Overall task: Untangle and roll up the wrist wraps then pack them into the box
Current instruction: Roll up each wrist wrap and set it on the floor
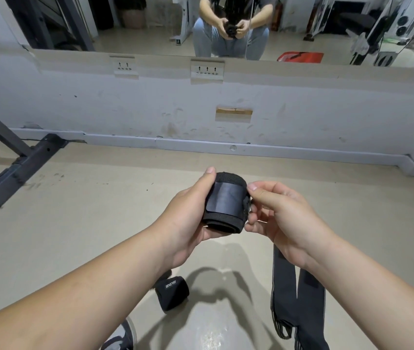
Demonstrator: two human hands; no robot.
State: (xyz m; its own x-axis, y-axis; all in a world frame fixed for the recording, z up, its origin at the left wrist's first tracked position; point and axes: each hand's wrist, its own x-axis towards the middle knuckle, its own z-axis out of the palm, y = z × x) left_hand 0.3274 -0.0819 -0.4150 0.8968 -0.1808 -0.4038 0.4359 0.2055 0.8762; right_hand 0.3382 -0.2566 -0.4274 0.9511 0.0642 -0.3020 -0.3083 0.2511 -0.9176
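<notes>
As L point(188, 223) grips wrap point(226, 202), R point(284, 218) pinches.

Rolled wrist wrap point(226, 202) between both hands

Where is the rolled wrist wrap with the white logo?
Head view, lower centre: the logo wrap lies on the floor beneath the left forearm, left of the flat unrolled wraps.

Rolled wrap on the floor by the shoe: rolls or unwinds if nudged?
Likely rolls: the rolled wrap seems to lie on its curved side on the smooth floor. Probably soft fabric, so it should squash when gripped. Whether its end is fastened can't be told.
</notes>
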